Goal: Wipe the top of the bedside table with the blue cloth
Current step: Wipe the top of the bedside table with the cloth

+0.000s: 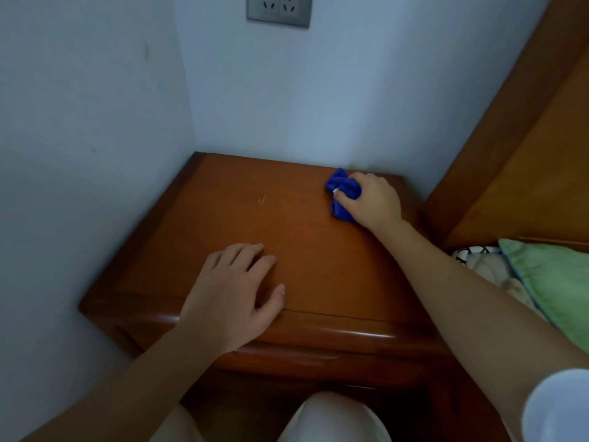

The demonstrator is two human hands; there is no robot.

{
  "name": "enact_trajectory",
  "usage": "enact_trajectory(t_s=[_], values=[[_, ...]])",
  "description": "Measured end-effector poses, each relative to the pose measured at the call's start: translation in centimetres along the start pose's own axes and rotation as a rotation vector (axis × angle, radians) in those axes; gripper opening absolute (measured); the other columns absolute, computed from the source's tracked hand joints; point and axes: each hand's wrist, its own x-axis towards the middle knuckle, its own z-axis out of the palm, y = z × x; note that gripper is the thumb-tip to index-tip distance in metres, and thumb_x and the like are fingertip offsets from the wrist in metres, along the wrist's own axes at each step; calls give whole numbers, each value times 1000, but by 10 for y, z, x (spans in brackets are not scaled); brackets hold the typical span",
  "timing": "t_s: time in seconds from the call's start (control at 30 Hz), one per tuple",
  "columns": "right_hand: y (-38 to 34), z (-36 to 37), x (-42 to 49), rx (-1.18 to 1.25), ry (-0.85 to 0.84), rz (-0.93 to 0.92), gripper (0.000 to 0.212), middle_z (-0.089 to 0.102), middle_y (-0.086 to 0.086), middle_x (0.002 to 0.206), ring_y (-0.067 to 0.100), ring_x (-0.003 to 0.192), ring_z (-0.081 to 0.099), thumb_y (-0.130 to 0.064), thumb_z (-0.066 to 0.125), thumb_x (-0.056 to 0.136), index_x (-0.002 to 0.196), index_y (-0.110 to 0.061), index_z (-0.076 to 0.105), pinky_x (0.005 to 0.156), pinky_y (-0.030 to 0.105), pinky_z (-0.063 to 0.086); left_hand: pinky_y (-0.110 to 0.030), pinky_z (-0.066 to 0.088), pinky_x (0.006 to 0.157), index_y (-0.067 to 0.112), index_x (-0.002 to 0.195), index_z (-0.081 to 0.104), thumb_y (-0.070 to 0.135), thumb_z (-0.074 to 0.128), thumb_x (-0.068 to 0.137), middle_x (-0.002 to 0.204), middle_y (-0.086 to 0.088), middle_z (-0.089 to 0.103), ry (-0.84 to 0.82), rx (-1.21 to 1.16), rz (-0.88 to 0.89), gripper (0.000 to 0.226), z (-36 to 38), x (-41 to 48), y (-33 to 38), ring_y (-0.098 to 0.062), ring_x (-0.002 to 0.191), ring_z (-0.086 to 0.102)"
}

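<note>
The blue cloth [342,194] is bunched under the right hand [371,199] near the far right corner of the bedside table [223,212], close to the wall. The right hand's fingers are curled over the cloth and closed on it, pressing it down against the wooden surface; folds of fabric are seen spilling out on the side toward the table's middle. The left hand [234,291] is laid flat near the front edge of the surface, fingers loosely spread, with nothing held, apparently as a brace.

The cloth is judged to be soft, light and limp, so it will crumple rather than keep any shape, and it is best gripped as a wad in the palm so that a broad pad of fabric is kept under the fingers. On the polished wood it should slide easily. A small pale mark [263,198] is seen near the middle of the surface, well apart from the cloth. Most of the top is judged as not yet covered.
</note>
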Motion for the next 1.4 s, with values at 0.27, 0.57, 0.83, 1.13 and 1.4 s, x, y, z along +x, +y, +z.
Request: enact_trajectory(t_s=[0.27,0.57,0.83,1.13,1.4], values=[[13,-45,-104,48,-45,-231,44,65,-8,109,14,95,56,-61,53,92,120,-30,65,81,33,45,-43,39,108,20,133,61,57,32,95,139,-3,57,-16,-11,7,61,-1,2,2,-20,132,48],[24,-48,-101,6,12,-366,30,62,-4,124,18,113,55,-27,62,95,125,-21,65,92,37,49,-44,40,106,19,130,63,56,33,95,138,-3,58,-23,2,3,60,-2,1,0,-22,131,49],[35,-25,-31,-39,39,-5,25,64,0,120,24,114,54,-33,59,97,118,-26,70,92,40,46,-43,39,108,21,132,62,57,31,96,140,-1,57,-27,5,-9,60,-5,-1,2,-20,132,48],[37,-49,-108,-29,10,-235,36,61,-6,125,18,116,52,-42,60,96,126,-23,67,95,41,46,-41,35,109,22,136,59,59,28,95,143,-1,55,-44,9,-2,63,-2,0,1,-19,134,45],[61,-50,-84,-2,-16,-104,46,59,-10,127,13,115,53,-54,57,94,133,-29,63,88,29,41,-44,40,104,18,130,63,55,34,95,138,-4,59,-20,5,0,59,1,2,-1,-23,130,50]])
